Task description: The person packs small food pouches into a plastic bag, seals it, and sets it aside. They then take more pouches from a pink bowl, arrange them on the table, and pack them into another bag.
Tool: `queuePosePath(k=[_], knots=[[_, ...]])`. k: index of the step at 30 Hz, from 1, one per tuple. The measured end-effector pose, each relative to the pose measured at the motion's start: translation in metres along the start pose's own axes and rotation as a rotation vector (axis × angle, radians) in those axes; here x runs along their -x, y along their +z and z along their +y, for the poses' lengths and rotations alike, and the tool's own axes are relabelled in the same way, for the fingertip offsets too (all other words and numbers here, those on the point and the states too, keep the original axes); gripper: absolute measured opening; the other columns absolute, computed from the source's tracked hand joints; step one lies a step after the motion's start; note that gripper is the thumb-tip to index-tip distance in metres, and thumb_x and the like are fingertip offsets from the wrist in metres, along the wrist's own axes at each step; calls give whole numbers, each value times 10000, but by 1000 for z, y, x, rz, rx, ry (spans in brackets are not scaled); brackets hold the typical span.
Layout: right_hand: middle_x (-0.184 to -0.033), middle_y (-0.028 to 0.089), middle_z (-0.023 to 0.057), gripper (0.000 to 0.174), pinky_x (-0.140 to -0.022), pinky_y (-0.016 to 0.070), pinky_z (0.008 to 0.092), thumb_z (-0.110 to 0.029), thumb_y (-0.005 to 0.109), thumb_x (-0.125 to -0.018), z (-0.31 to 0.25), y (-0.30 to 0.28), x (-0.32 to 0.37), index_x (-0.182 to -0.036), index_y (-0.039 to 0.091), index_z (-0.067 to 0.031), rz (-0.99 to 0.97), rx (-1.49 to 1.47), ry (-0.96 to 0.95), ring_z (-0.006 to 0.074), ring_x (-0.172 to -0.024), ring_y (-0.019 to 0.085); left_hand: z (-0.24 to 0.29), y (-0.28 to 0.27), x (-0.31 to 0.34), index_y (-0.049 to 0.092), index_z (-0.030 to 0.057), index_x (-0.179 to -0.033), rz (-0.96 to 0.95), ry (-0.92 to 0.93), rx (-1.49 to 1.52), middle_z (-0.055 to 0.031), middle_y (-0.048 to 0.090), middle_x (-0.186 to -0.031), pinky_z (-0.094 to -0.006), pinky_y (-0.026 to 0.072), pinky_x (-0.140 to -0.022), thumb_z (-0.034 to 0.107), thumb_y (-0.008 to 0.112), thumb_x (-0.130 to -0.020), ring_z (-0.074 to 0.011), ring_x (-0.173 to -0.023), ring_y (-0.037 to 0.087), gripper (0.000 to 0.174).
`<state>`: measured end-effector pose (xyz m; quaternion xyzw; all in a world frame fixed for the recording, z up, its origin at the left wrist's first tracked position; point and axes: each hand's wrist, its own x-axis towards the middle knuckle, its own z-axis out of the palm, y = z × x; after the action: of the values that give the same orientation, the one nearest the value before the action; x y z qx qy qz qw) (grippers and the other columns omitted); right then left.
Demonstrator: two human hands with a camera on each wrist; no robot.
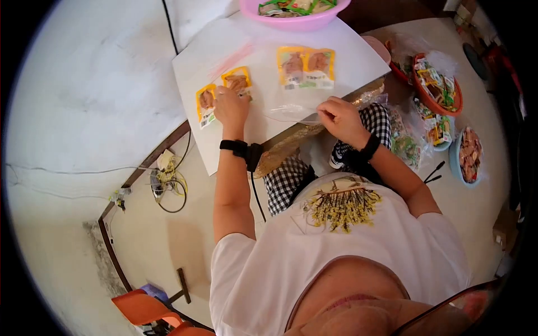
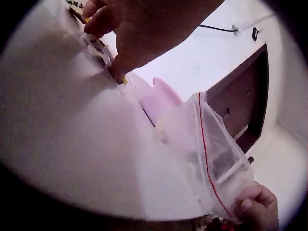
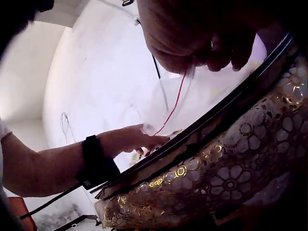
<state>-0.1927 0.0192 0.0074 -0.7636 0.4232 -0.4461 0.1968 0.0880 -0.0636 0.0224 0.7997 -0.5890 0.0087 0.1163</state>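
At the far left of the white table top (image 1: 193,61), an outer packet (image 1: 205,105) with an orange border is lying flat, just beside my left hand (image 1: 231,107). I am resting that hand palm down, with the fingers curled onto the near edge of a second orange packet (image 1: 237,79). The left wrist view shows my thumb and fingertips pinching this packet's corner against the table, so the hand is closed on it, not spread.

Moving right, a clear zip bag (image 1: 291,113) with a thin red seal line is lying between my two hands near the table's front edge. Its mouth is lifting toward my right hand (image 1: 339,119). I am gripping the bag's rim with that hand, fingers bent tight and thumb pressing the plastic just at the red line. The bag looks empty from here, though the plastic is too glossy to be sure.

Beyond the bag, a pair of packets (image 1: 306,68) is sitting side by side under clear film, and a pink bowl (image 1: 297,19) of wrapped snacks is standing at the table's far edge. Off the right side, a red basket (image 1: 434,101) and a blue bowl (image 1: 455,159) are holding more snacks.
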Motion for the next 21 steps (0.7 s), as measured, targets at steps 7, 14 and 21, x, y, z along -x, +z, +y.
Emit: queuePosePath(k=[7,14,21], knots=[[-743,559,95,47,-574,452,376,-94,619,-806,-3,-2,-1,-823,607,-51,4,27,4,303,-658,570,-33,31,-25,530,-46,-983,-40,-49,535,-154,640,-896,-366,505,-578,186,737,-699,-278,-701,634,421],[-741,566,91,59,-566,453,375,-111,619,-811,-4,-3,-8,-818,611,-53,52,6,3,302,-641,573,-57,-37,48,572,7,-938,-246,-207,1410,-45,599,-739,-240,398,-376,44,572,-842,-82,-454,499,103],[-737,555,91,61,-574,455,355,-105,627,-838,-9,-5,-13,-837,610,-47,76,13,-9,270,-640,572,-73,-65,124,554,16,-1164,-613,-284,1552,-59,659,-882,-137,354,-348,11,526,-890,-36,-475,495,276]])
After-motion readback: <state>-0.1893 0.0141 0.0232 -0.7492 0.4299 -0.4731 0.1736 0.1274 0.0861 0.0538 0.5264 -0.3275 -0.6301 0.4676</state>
